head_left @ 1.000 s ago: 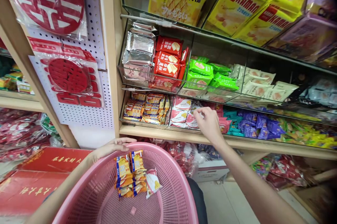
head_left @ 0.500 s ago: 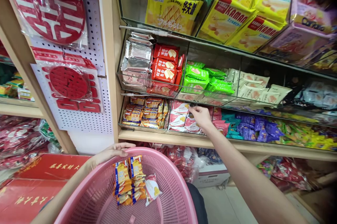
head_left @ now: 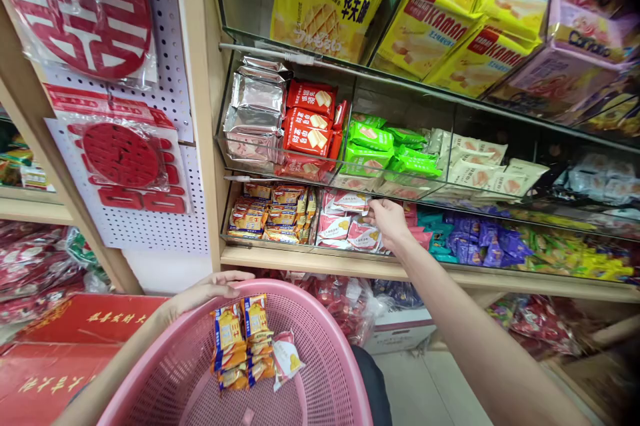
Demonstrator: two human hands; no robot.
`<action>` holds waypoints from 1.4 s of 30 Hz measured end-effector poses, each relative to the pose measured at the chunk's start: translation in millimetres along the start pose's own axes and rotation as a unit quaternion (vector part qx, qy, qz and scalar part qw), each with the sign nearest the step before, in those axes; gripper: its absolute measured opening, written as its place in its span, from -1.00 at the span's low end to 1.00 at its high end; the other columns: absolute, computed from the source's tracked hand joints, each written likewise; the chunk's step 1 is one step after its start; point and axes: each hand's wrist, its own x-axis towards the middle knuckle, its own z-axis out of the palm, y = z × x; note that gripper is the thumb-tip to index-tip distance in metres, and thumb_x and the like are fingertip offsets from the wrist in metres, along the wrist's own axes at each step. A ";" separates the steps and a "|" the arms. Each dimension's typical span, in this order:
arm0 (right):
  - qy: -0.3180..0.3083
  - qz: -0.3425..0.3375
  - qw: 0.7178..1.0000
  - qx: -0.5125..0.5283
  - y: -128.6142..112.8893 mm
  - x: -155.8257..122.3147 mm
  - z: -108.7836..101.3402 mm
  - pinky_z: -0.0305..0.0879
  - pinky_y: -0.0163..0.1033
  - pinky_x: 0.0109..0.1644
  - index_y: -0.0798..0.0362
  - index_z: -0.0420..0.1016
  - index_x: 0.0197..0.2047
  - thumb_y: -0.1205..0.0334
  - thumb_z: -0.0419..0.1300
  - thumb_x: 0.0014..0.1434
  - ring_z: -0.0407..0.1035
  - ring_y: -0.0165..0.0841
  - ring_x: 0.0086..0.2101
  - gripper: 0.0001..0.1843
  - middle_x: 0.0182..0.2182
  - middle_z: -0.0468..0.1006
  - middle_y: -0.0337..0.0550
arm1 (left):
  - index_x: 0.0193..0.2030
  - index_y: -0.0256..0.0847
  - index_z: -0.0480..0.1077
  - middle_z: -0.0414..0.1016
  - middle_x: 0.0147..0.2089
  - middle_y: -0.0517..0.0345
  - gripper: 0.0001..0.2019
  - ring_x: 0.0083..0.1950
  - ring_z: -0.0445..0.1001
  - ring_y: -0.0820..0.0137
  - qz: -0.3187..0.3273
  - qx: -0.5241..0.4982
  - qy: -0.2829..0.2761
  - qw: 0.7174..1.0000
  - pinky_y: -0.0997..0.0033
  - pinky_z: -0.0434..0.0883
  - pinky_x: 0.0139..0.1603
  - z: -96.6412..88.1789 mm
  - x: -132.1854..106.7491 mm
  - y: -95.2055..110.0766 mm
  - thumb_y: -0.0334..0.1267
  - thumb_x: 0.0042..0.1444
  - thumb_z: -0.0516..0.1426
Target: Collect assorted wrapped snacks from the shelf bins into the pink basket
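Pretty tight quarters up past the pink basket (head_left: pixel 340 326): wooden ledge (head_left: pixel 305 261) just beyond its far rim, bottom bin (head_left: pixel 280 243) directly above, then a clear tray (head_left: pixel 420 193) overhanging the bin with only a narrow slot for reaching in. Glass divider (head_left: pixel 315 223) too, straight up from the basket's far rim, with a stack of orange snacks (head_left: pixel 270 214) on the side toward the basket's left. Way more room in the basket itself: wide mouth, plenty of bare mesh around a cluster of orange packets (head_left: pixel 243 339) and one loose white-and-pink packet (head_left: pixel 287 359) just beside, both toward the basket's far side. Pale floor tiles (head_left: pixel 415 386) open off the basket's right, red boxes (head_left: pixel 75 346) crowding its left. As for grip, left hand (head_left: pixel 207 291) clasped over the basket's rim, far left part. Right hand (head_left: pixel 387 221) well past the far rim, above the basket's right end, thumb and fingertips pinched on the near end of a pink-and-white pack (head_left: pixel 350 202). Rest of that pack poking out toward the basket's left, just behind similar packs (head_left: pixel 336 227) in the same bin. Fully lifted or partly resting on the pile: can't tell.
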 end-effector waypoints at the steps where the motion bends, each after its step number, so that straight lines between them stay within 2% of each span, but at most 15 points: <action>1: -0.005 0.015 1.000 0.024 -2.7 -3.3 -1.3 0.37 -0.32 -0.45 0.04 0.29 -0.58 0.20 0.20 -0.11 0.28 -0.47 -0.61 -0.84 -0.66 0.34 -0.32 | -0.02 -0.07 0.42 0.61 -0.17 0.14 -0.62 -0.07 0.52 0.13 -0.004 -0.009 -0.005 1.000 0.17 0.31 0.04 0.7 -0.5 0.6 -0.31 -0.05 0.22; 5: -0.021 0.057 0.993 0.102 -13.8 -24.8 -12.7 0.43 -0.38 -0.40 0.07 0.32 -0.57 0.25 0.26 -0.14 0.36 -0.50 -0.55 -0.84 -0.57 0.43 -0.26 | 0.02 -0.10 0.40 0.61 -0.18 0.14 -0.57 -0.07 0.52 0.13 -0.015 -0.036 -0.011 0.999 0.18 0.31 0.05 1.6 -1.4 1.1 -0.34 -0.06 0.23; 9: -0.034 0.082 0.985 0.146 -13.7 -60.9 -30.8 0.43 -0.45 -0.41 0.09 0.39 -0.52 0.27 0.29 -0.15 0.40 -0.49 -0.46 -0.86 -0.45 0.50 -0.20 | 0.02 -0.14 0.40 0.60 -0.16 0.12 -0.57 -0.06 0.51 0.14 -0.016 -0.051 -0.007 0.999 0.18 0.31 0.05 1.0 -2.3 -0.3 -0.36 -0.05 0.24; 11: -0.044 0.106 0.980 0.164 -6.2 -87.2 -37.8 0.43 -0.45 -0.41 0.10 0.45 -0.46 0.26 0.31 -0.15 0.40 -0.48 -0.43 -0.85 -0.40 0.53 -0.19 | 0.00 -0.14 0.42 0.60 -0.13 0.11 -0.60 -0.06 0.50 0.14 -0.012 -0.062 -0.010 0.998 0.18 0.31 0.06 1.4 -2.9 -0.7 -0.36 -0.05 0.24; 14: -0.088 0.205 0.953 0.204 11.9 -136.7 -40.9 0.44 -0.46 -0.40 0.09 0.50 -0.39 0.23 0.37 -0.16 0.42 -0.46 -0.38 -0.78 -0.33 0.56 -0.18 | 0.00 -0.14 0.42 0.60 -0.14 0.09 -0.59 -0.09 0.51 0.15 -0.016 -0.077 -0.016 0.997 0.17 0.32 0.06 2.6 -3.0 -0.5 -0.36 -0.05 0.24; 17: -0.139 0.301 0.916 0.225 31.3 -186.8 -35.2 0.45 -0.41 -0.36 0.06 0.49 -0.42 0.20 0.42 -0.16 0.43 -0.46 -0.39 -0.76 -0.38 0.56 -0.24 | 0.02 -0.15 0.41 0.60 -0.13 0.08 -0.57 -0.07 0.51 0.15 -0.020 -0.084 -0.018 0.996 0.18 0.32 0.06 2.2 -1.8 -1.3 -0.37 -0.05 0.25; 21: -0.138 0.372 0.889 0.229 53.3 -228.9 -24.0 0.45 -0.37 -0.30 0.06 0.45 -0.48 0.17 0.46 -0.21 0.43 -0.46 -0.43 -0.71 -0.45 0.56 -0.24 | 0.05 -0.19 0.37 0.59 -0.10 0.02 -0.54 -0.05 0.52 0.15 -0.018 -0.089 -0.024 0.996 0.16 0.32 0.07 -1.1 0.2 -4.6 -0.39 -0.04 0.24; 25: -0.134 0.382 0.890 0.210 75.3 -244.0 -16.9 0.42 -0.36 -0.28 0.06 0.40 -0.50 0.14 0.43 -0.18 0.43 -0.44 -0.38 -0.70 -0.41 0.57 -0.20 | 0.09 -0.24 0.35 0.55 -0.02 -0.05 -0.53 -0.04 0.52 0.19 -0.012 -0.094 -0.032 0.995 0.16 0.32 0.09 -4.0 0.8 -6.9 -0.42 -0.02 0.23; 29: -0.083 0.373 0.906 0.184 92.4 -253.9 -10.9 0.30 -0.44 -0.46 0.07 0.38 -0.54 0.08 0.44 -0.24 0.36 -0.47 -0.47 -0.65 -0.55 0.48 -0.28 | 0.09 -0.24 0.35 0.56 -0.04 -0.05 -0.52 -0.02 0.51 0.16 -0.013 -0.083 -0.029 0.996 0.16 0.33 0.09 -5.5 1.4 -7.3 -0.40 -0.03 0.24; 31: -0.065 0.369 0.910 0.179 96.1 -259.0 -7.3 0.29 -0.44 -0.47 0.09 0.37 -0.56 0.04 0.45 -0.28 0.34 -0.47 -0.49 -0.61 -0.59 0.45 -0.28 | 0.09 -0.24 0.35 0.56 -0.04 -0.05 -0.51 -0.02 0.51 0.15 -0.015 -0.081 -0.029 0.996 0.15 0.33 0.09 -5.8 1.9 -7.1 -0.39 -0.04 0.24; 38: -0.033 0.373 0.909 0.181 99.3 -265.1 9.8 0.34 -0.38 -0.37 0.06 0.29 -0.60 0.01 0.47 -0.37 0.34 -0.44 -0.43 -0.54 -0.56 0.46 -0.27 | 0.09 -0.24 0.36 0.55 -0.02 -0.06 -0.52 -0.06 0.53 0.19 -0.010 -0.076 -0.025 0.997 0.20 0.35 0.06 -4.6 0.7 -5.2 -0.39 -0.03 0.24; 42: -0.029 0.381 0.908 0.169 103.5 -265.3 19.6 0.34 -0.34 -0.34 0.05 0.31 -0.60 0.04 0.46 -0.38 0.37 -0.39 -0.39 -0.57 -0.53 0.50 -0.24 | 0.10 -0.24 0.34 0.55 -0.03 -0.06 -0.52 -0.07 0.53 0.19 -0.016 -0.079 -0.025 0.996 0.17 0.34 0.06 -4.7 -0.6 -5.4 -0.39 -0.01 0.23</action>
